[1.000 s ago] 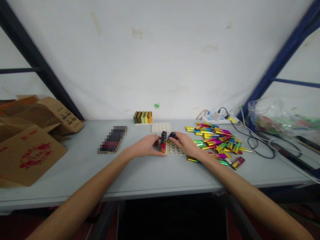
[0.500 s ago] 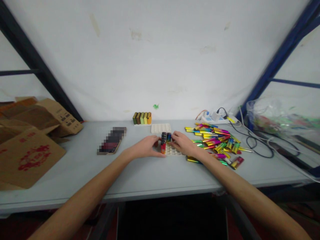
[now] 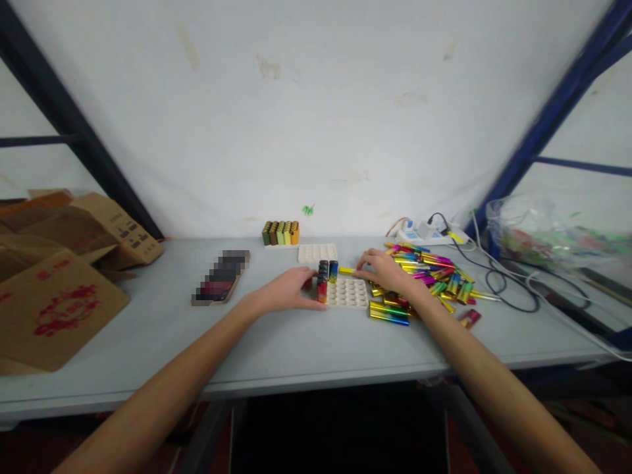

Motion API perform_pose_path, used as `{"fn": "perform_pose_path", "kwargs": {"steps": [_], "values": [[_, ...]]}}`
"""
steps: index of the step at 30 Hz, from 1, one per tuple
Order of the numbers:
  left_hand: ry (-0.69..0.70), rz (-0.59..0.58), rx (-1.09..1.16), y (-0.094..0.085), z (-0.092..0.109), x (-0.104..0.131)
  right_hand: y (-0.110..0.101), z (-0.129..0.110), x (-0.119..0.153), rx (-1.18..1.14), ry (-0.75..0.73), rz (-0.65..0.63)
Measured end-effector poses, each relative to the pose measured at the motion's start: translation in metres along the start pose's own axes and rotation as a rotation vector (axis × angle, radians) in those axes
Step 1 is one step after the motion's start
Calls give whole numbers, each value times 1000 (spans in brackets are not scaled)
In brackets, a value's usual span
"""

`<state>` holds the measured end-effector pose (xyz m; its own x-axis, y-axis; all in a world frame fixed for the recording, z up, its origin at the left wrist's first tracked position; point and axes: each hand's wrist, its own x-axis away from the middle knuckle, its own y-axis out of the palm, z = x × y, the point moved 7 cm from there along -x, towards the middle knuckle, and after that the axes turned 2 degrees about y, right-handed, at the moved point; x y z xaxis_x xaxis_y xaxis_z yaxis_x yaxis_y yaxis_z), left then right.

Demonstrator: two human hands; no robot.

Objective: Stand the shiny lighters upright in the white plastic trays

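Observation:
A white tray with round holes (image 3: 348,293) lies in front of me. Several dark-topped lighters (image 3: 322,282) stand upright in a row along its left edge, the front one red. A blue lighter (image 3: 333,271) stands beside them at the back. My left hand (image 3: 291,289) is closed around the tray's left end, its thumb at the front and its fingers behind the row. Beyond the tray's back right corner, my right hand (image 3: 378,268) pinches the end of a yellow-gold lighter (image 3: 347,270) lying sideways. Shiny coloured lighters (image 3: 437,270) are heaped beside that hand.
At the back stand a filled block of lighters (image 3: 280,234) and a second white tray (image 3: 317,253). A phone (image 3: 222,280) lies left, near cardboard boxes (image 3: 69,296). A power strip (image 3: 427,234), cables (image 3: 513,303) and a plastic bag (image 3: 533,227) occupy the right.
My right hand has moved right, from over the tray to the heap's edge, and now has a yellow-gold lighter. The blue lighter stands free of it. My left hand stays put.

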<state>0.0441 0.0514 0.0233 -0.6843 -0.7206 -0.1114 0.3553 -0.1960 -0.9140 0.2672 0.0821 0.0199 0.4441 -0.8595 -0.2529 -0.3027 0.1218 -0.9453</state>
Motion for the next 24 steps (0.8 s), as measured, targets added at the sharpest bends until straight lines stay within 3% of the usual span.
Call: {"fn": "perform_pose_path", "kwargs": {"steps": [3,7,11,15,24], "values": [[2,-1,-4,0,0,0,1,2,2,5,14,-27],[10,1,1,0,0,0,-8,7,5,-62,112,91],[-2,-8,-1,0,1,0,-22,1,7,-342,127,219],[-4,-10,-1,-1,3,0,-31,-7,7,-662,121,257],[-14,-3,16,-2,2,1,-36,-10,8,-669,125,319]]}}
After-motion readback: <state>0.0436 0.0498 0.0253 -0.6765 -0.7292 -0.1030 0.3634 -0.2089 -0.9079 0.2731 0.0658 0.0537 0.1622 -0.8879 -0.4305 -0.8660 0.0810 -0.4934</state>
